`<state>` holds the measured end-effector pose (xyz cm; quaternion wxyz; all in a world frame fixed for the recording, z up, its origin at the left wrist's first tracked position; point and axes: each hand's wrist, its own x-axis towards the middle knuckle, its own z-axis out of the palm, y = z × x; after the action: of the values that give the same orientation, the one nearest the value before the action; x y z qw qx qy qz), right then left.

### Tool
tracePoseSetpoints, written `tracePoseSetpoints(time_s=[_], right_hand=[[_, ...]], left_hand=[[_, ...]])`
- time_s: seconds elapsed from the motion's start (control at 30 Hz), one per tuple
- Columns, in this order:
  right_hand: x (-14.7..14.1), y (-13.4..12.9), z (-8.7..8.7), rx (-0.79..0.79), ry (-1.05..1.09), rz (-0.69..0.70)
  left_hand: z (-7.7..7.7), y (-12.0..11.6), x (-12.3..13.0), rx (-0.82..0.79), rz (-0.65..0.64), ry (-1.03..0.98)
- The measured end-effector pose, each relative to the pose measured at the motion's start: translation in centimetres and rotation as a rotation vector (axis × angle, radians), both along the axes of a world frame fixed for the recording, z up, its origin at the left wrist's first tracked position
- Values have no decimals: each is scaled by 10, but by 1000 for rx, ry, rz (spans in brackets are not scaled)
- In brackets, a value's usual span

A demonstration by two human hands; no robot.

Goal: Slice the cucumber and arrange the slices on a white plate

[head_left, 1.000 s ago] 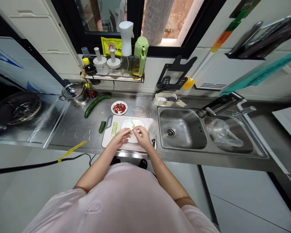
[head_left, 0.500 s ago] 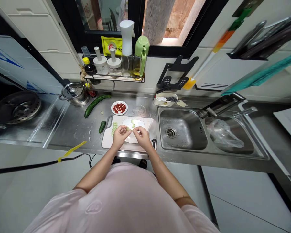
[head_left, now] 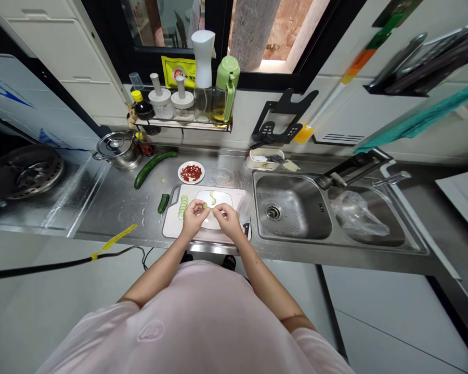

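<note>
Over a white plate [head_left: 208,223], my left hand [head_left: 195,215] is closed on a few thin cucumber slices [head_left: 205,206]. My right hand [head_left: 228,219] pinches at the edge of those slices with thumb and forefinger; the exact grip is small and partly hidden. Pale cucumber slices [head_left: 212,197] lie on the far part of the plate. Under the plate is a cutting board [head_left: 173,226], with a row of overlapping cucumber slices on its left side. A knife's black handle [head_left: 246,228] shows by my right wrist.
Left of the board lie a cucumber stub [head_left: 163,203] and a long cucumber [head_left: 152,169]. Behind it stands a small plate [head_left: 180,176] of chopped red pieces. A lidded pot [head_left: 120,150] is at the back left. To the right is a double sink [head_left: 296,208].
My hands stay almost in place, still together at the cucumber slices. The view has shifted very slightly.
</note>
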<state>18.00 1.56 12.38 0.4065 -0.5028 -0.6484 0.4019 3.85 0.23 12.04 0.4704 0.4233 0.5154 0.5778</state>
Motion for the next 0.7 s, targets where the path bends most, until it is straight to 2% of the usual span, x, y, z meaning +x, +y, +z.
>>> tracePoseSetpoints(time_s=[0.17, 0.33, 0.43, 0.57, 0.7], right_hand=[[2, 0, -8, -65, 30, -5], [6, 8, -21, -123, 26, -11], [9, 22, -33, -170, -32, -5], [12, 47, -49, -212, -158, 56], [11, 72, -57, -188, -332, 78]], left_hand=[[-6, 3, 2, -25, -9, -64], [-22, 9, 2, -109, -22, -98], [-35, 19, 0, -164, 5, -76], [-51, 40, -3, -168, -23, -24], [-68, 63, -6, -167, -75, 182]])
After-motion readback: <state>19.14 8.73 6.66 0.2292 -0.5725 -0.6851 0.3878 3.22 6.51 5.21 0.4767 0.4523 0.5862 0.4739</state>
